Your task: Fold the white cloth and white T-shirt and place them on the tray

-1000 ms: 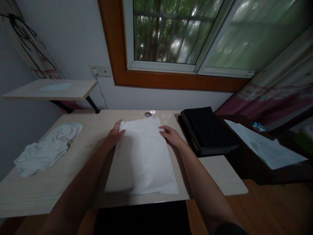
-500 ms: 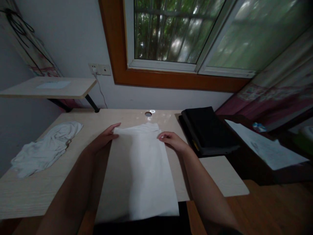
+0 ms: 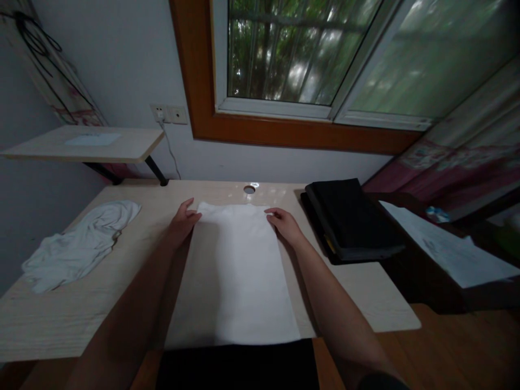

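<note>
A folded white garment [image 3: 244, 271] lies flat on the light wooden desk in front of me, its near edge at the desk's front. At its far left corner my left hand [image 3: 184, 223] pinches the cloth between thumb and fingers, the index finger raised away. My right hand [image 3: 284, 225] has the far right corner between thumb and curled fingers. The far edge between both hands looks slightly ruffled. Off to the left rests a crumpled white garment [image 3: 85, 241], touched by neither hand.
A raised shelf [image 3: 134, 147] with a sheet of paper stands at the desk's [image 3: 134, 281] back left. Black folders [image 3: 353, 216] are stacked on the right. Beyond them, papers [image 3: 447, 249] lie on a dark surface. A cable hole [image 3: 249, 189] sits near the back edge, below the window.
Both hands have moved slightly forward with the far edge of the folded garment. Its near edge has slid away from me, and the far edge looks straighter.
</note>
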The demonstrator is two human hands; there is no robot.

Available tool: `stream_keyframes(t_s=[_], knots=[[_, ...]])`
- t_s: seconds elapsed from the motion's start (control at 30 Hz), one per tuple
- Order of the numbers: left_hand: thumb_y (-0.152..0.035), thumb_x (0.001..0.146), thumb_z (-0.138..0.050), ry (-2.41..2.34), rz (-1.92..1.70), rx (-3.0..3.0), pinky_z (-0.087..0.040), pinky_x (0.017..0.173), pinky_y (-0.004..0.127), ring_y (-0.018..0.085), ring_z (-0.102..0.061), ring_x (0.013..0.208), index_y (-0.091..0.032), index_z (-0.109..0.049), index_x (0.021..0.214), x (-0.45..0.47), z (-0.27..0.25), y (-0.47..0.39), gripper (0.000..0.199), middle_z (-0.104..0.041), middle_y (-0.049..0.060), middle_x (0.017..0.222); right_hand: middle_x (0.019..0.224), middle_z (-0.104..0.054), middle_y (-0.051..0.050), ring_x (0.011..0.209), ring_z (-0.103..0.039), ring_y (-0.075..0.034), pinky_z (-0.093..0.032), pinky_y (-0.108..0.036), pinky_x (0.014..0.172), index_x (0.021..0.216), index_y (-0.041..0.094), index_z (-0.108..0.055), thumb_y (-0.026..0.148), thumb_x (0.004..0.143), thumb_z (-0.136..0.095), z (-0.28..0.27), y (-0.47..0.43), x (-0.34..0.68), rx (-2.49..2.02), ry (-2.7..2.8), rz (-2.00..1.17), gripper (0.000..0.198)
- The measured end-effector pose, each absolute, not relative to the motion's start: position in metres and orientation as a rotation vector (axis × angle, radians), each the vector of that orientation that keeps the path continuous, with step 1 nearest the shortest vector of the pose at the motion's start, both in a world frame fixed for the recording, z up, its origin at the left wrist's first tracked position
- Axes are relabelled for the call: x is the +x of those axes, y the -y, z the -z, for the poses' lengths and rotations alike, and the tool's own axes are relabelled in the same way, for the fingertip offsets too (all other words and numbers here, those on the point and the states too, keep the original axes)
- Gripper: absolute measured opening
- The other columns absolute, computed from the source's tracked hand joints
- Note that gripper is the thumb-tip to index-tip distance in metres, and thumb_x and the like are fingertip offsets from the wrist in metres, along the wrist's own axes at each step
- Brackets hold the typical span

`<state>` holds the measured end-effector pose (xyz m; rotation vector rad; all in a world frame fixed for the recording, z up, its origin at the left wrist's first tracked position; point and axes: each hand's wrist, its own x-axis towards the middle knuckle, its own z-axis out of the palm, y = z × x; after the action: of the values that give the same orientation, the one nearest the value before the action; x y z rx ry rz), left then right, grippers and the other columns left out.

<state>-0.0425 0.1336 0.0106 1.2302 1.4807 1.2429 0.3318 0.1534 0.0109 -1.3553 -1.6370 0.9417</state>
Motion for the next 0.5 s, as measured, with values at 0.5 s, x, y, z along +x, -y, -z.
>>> stream_keyframes(t_s=[0.5], knots=[[-0.024,0.082,-0.061,-1.632,-1.473,1.581,-0.054,0.105,0.043,0.025,-0.064,0.125,-0.019,-0.053,0.140,-0.038,-0.006,-0.139,0.058,-0.061,0.014,0.139,0.120,-0.071,-0.012,0.109,-0.065,-0.025,-0.051,-0.042,0.104,0.124,0.016,-0.072,0.032,0.085,-0.058,-0.004,-0.166,0.320,-1.361,1.667,-0.509,0.044]])
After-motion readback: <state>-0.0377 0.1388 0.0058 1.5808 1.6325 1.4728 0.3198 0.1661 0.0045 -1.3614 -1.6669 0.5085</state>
